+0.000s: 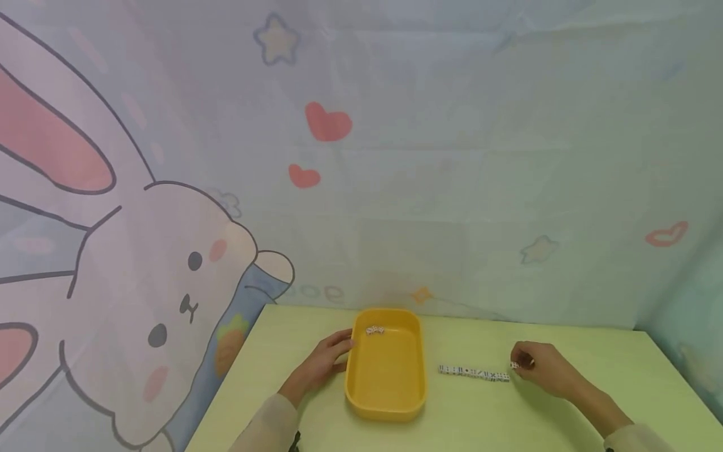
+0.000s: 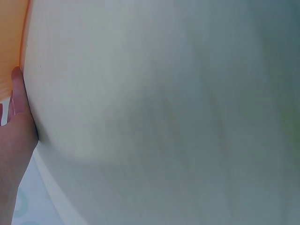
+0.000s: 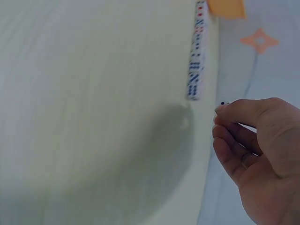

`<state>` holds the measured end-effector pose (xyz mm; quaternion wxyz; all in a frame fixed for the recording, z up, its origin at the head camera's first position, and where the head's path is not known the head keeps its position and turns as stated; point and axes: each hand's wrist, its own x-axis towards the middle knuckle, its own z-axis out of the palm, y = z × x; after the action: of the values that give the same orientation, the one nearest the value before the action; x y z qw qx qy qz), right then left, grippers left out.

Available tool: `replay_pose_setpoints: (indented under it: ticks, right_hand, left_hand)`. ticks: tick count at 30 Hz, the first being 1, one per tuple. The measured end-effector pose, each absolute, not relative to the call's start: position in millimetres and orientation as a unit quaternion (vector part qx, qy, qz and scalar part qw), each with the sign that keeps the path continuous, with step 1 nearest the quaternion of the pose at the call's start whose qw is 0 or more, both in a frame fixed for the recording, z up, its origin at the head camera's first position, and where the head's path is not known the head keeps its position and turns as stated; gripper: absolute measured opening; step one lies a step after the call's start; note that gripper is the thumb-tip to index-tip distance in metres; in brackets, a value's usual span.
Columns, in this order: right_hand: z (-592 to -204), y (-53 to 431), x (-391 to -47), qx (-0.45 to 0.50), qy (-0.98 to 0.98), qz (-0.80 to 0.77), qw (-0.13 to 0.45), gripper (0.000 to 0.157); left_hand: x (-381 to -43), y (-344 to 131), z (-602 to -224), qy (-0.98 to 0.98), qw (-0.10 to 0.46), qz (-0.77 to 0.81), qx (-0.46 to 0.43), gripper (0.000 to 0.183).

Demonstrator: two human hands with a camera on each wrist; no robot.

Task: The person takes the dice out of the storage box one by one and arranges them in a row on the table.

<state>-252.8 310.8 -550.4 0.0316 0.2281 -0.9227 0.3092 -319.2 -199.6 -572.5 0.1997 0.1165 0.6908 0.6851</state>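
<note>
A yellow tray (image 1: 386,402) sits on the pale green table (image 1: 508,427), with a few white dice (image 1: 374,329) at its far end. My left hand (image 1: 324,363) rests against the tray's left rim, fingers relaxed; only its edge (image 2: 16,136) shows in the left wrist view. To the right of the tray lies a row of several white dice (image 1: 473,373) (image 3: 196,56). My right hand (image 1: 536,367) (image 3: 255,150) pinches a single white die (image 1: 514,365) just past the row's right end.
A cloth backdrop printed with a rabbit (image 1: 152,295), hearts and stars hangs behind the table. The table's left edge runs down beside my left forearm. A corner of the tray (image 3: 227,7) appears at the top of the right wrist view.
</note>
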Motion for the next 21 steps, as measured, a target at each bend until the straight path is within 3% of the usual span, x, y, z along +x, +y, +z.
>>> replay_pose_setpoints:
  ticks: [10,21]
  right_hand:
    - [-578,324,-259,0.253,-0.915,0.313,0.027,0.012]
    - [-581,314,-257,0.256,-0.916,0.307,0.024,0.017]
  left_hand:
    - [-319,-198,-571,0.689,0.193,0.689,0.115,0.058]
    - [-320,-199,-573,0.698,0.194,0.68,0.115,0.059]
